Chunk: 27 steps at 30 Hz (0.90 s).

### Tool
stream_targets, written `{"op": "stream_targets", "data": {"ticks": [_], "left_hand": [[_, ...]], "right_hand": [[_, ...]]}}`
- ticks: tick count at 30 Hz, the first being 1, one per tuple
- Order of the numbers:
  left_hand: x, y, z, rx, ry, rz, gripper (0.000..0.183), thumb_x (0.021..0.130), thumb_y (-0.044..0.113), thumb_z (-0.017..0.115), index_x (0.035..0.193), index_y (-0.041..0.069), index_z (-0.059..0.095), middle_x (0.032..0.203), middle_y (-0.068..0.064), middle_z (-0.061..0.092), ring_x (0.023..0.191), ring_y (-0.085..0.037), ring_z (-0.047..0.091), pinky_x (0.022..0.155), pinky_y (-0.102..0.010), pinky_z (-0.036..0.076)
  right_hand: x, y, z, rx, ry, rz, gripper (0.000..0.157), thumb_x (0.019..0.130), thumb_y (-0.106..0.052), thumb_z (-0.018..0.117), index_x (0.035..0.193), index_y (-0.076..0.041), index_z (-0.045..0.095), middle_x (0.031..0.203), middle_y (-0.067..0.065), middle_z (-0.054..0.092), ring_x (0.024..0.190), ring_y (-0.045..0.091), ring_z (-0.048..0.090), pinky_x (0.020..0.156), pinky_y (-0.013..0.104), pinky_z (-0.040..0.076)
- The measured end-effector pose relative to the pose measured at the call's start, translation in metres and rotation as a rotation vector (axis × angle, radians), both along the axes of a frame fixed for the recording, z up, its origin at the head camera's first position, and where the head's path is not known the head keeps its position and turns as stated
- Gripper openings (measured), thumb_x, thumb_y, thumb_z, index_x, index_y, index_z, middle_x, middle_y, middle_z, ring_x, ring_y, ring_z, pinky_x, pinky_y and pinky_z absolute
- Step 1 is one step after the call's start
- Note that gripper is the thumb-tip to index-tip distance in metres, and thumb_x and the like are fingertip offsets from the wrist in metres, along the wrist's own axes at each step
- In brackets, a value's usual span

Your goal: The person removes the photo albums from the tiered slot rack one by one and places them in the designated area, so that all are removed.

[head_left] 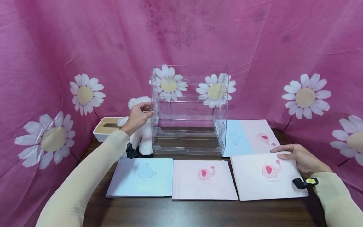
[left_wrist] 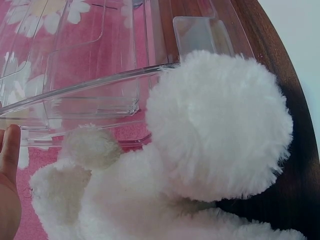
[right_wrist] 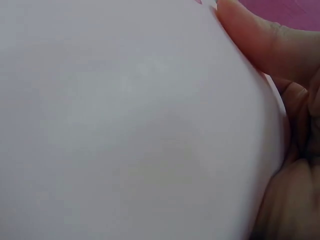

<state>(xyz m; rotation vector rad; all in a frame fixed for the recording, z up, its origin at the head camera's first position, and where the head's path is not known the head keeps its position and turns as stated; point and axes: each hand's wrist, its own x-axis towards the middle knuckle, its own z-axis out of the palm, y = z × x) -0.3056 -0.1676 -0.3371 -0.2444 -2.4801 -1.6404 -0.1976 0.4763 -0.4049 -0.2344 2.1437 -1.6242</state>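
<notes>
A clear plastic tiered rack (head_left: 188,127) stands upright at the middle of the table. My left hand (head_left: 138,117) grips its left side panel about halfway up. In the left wrist view, my thumb (left_wrist: 9,157) shows at the left edge, close to the rack's clear panel (left_wrist: 85,90). On the right, my right hand (head_left: 307,159) pinches a pale pink elephant booklet (head_left: 252,179) by its far right corner. The thumb (right_wrist: 265,45) lies over the booklet's cover (right_wrist: 135,115) in the right wrist view, and the other fingers are partly hidden beyond its edge.
A whale booklet (head_left: 130,186) and a second elephant booklet (head_left: 190,189) lie along the front. Behind the held booklet are a blue booklet (head_left: 233,146) and another pink one (head_left: 255,126). A white plush toy (head_left: 146,138) and a wood-topped white box (head_left: 103,136) stand left of the rack.
</notes>
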Motion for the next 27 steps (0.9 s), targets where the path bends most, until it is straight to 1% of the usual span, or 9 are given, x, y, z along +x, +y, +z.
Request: {"op": "stream_targets", "data": {"ticks": [3, 5, 8, 11, 15, 17, 19, 23, 27], "left_hand": [[-0.001, 0.0, -0.001, 0.003, 0.0, 0.002, 0.045, 0.093, 0.01, 0.07, 0.137, 0.003, 0.061, 0.123, -0.023, 0.067, 0.117, -0.034, 0.065, 0.08, -0.017, 0.051], [-0.001, 0.001, -0.001, 0.005, 0.0, -0.002, 0.045, 0.093, 0.01, 0.07, 0.137, 0.003, 0.061, 0.123, -0.023, 0.067, 0.117, -0.034, 0.065, 0.08, -0.016, 0.051], [-0.002, 0.001, -0.001, 0.002, 0.0, -0.006, 0.044, 0.094, 0.01, 0.07, 0.137, 0.004, 0.061, 0.123, -0.023, 0.067, 0.116, -0.033, 0.065, 0.081, -0.017, 0.051], [-0.001, 0.001, -0.001, -0.001, 0.002, -0.003, 0.044, 0.094, 0.011, 0.07, 0.137, 0.004, 0.061, 0.123, -0.022, 0.067, 0.117, -0.032, 0.064, 0.082, -0.018, 0.051], [0.0, 0.001, 0.0, 0.001, 0.003, 0.002, 0.044, 0.094, 0.01, 0.069, 0.136, 0.004, 0.061, 0.123, -0.021, 0.067, 0.117, -0.03, 0.063, 0.086, -0.022, 0.052], [0.0, 0.0, 0.0, 0.003, 0.001, 0.005, 0.044, 0.094, 0.01, 0.069, 0.136, 0.004, 0.061, 0.123, -0.021, 0.067, 0.117, -0.03, 0.063, 0.086, -0.023, 0.052], [0.001, 0.0, 0.0, -0.002, 0.0, 0.006, 0.044, 0.094, 0.01, 0.069, 0.137, 0.004, 0.061, 0.123, -0.021, 0.067, 0.117, -0.031, 0.064, 0.087, -0.024, 0.053], [0.002, 0.0, -0.001, -0.005, 0.008, 0.012, 0.043, 0.093, 0.01, 0.07, 0.135, 0.004, 0.062, 0.121, -0.02, 0.068, 0.115, -0.029, 0.064, 0.085, -0.023, 0.053], [0.001, 0.0, -0.001, 0.0, 0.015, 0.013, 0.042, 0.093, 0.011, 0.07, 0.134, 0.005, 0.063, 0.12, -0.018, 0.068, 0.113, -0.027, 0.064, 0.086, -0.024, 0.054]], "right_hand": [[0.0, -0.001, -0.007, 0.056, -0.021, -0.028, 0.032, 0.101, -0.006, 0.055, 0.119, -0.022, 0.076, 0.099, 0.0, 0.08, 0.087, 0.027, 0.078, 0.076, 0.043, 0.064], [0.001, -0.001, -0.011, 0.087, -0.044, -0.057, 0.031, 0.101, -0.008, 0.056, 0.117, -0.025, 0.077, 0.099, -0.001, 0.08, 0.086, 0.026, 0.078, 0.076, 0.042, 0.064], [0.001, -0.002, -0.017, 0.149, -0.058, -0.108, 0.03, 0.099, -0.01, 0.058, 0.113, -0.027, 0.079, 0.097, -0.005, 0.078, 0.086, 0.023, 0.077, 0.076, 0.038, 0.064], [0.0, -0.003, -0.023, 0.201, -0.041, -0.123, 0.028, 0.098, -0.01, 0.059, 0.115, -0.02, 0.078, 0.098, -0.007, 0.077, 0.086, 0.02, 0.076, 0.076, 0.036, 0.063], [-0.004, -0.004, -0.03, 0.228, -0.027, -0.096, 0.027, 0.096, -0.012, 0.062, 0.119, -0.012, 0.076, 0.099, -0.004, 0.078, 0.088, 0.019, 0.075, 0.077, 0.035, 0.063], [-0.006, -0.005, -0.033, 0.242, -0.032, -0.093, 0.027, 0.096, -0.014, 0.063, 0.119, -0.012, 0.076, 0.1, -0.003, 0.079, 0.088, 0.02, 0.075, 0.077, 0.035, 0.063], [-0.008, -0.006, -0.035, 0.261, -0.021, -0.087, 0.029, 0.095, -0.015, 0.064, 0.122, -0.007, 0.074, 0.101, -0.002, 0.079, 0.088, 0.02, 0.075, 0.076, 0.034, 0.062], [-0.01, -0.009, -0.038, 0.308, 0.008, -0.079, 0.036, 0.095, -0.016, 0.064, 0.126, 0.001, 0.069, 0.104, 0.0, 0.078, 0.089, 0.02, 0.073, 0.077, 0.031, 0.059], [-0.01, -0.011, -0.04, 0.391, 0.042, -0.082, 0.038, 0.095, -0.019, 0.065, 0.127, 0.0, 0.069, 0.112, 0.002, 0.075, 0.095, 0.01, 0.067, 0.08, 0.023, 0.052]]}}
